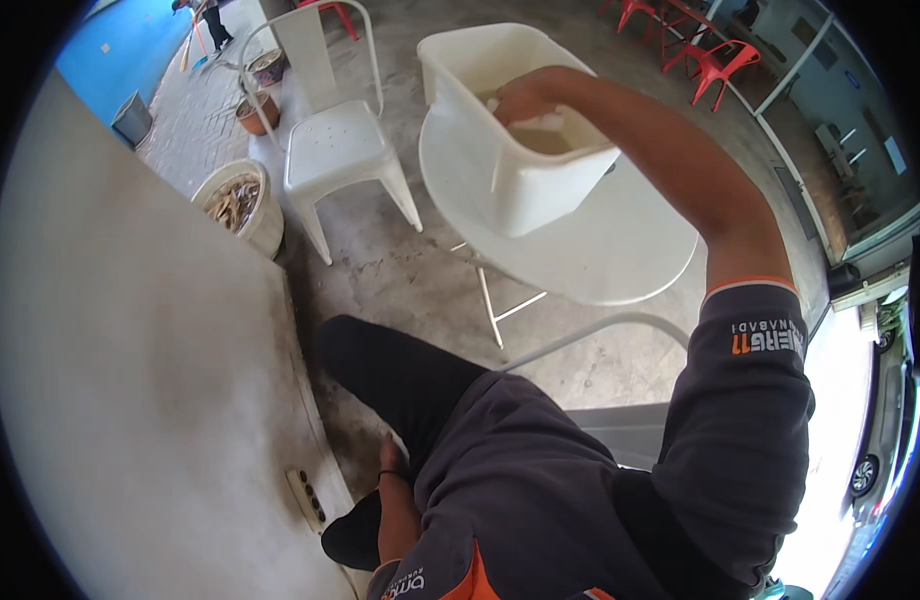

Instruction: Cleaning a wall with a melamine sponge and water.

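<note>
My right hand (525, 97) reaches down into a white plastic tub (540, 200), fingers curled. Small white bits, perhaps cloth or sponge, show by the fingers; I cannot make out what they are. Murky liquid (543, 141) seems to lie in the bottom of the tub. The tub stands on a white oval table (620, 255). Down by my dark-trousered leg (400, 370) is my left hand (391, 457), with a dark band at the wrist. Its fingers are mostly hidden, and it is well apart from the tub.
A white metal chair (340, 145) stands left of the table. Beside it are a pot of dry leaves (265, 225) and smaller plant pots (257, 114). A pale wall (160, 330) with a socket strip (305, 498) runs along my left. Far off are red chairs (720, 70) and a person sweeping (214, 22).
</note>
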Demonstrator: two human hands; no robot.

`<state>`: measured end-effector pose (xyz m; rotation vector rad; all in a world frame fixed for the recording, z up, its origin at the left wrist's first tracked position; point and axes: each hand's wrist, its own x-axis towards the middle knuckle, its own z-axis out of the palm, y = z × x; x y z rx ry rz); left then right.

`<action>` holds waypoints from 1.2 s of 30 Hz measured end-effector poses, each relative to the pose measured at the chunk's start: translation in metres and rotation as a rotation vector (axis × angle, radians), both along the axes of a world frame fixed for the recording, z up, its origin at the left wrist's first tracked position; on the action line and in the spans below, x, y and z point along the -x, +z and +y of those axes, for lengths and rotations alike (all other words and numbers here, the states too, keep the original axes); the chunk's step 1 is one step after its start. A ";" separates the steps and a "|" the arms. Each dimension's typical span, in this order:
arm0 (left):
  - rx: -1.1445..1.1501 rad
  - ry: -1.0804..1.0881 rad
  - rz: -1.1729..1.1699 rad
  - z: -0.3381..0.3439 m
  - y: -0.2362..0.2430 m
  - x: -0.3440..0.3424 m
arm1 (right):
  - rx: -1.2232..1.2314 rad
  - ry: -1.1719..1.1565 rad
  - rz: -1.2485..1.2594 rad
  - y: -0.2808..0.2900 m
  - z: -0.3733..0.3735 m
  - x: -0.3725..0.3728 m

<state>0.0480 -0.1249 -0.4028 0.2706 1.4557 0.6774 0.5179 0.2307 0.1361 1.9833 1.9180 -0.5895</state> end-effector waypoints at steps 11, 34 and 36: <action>0.077 -0.113 0.194 0.023 0.076 -0.019 | 0.336 0.162 -0.172 -0.038 -0.018 0.016; 0.182 0.076 0.042 0.006 0.054 0.014 | -0.537 -0.089 0.450 -0.002 0.015 -0.001; 0.165 0.065 0.008 0.009 0.058 0.011 | -0.576 0.049 0.332 -0.010 0.016 0.001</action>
